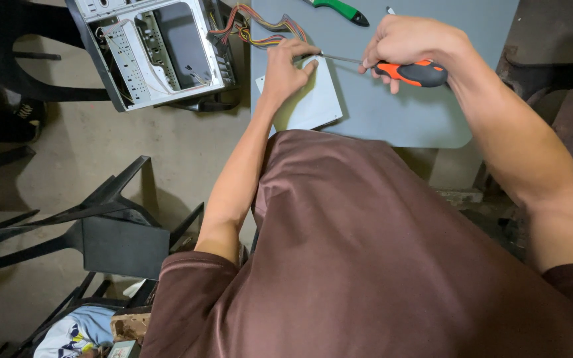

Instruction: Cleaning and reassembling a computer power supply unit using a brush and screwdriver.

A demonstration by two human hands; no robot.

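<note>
Near the top centre of the frame, I am gripping an orange-and-black screwdriver (411, 71) in my right hand (402, 43), fist closed around the handle, its shaft pointing left toward a pale metal box (313, 106) lying on the grey table (419, 113). My left hand (286, 69) is pressing flat on the box, fingers by the tip. Coloured wires (260, 30) are running from the box toward the open computer case (157, 50) at upper left. I judge the unscrewing to be underway; the box's cover looks still on.
</note>
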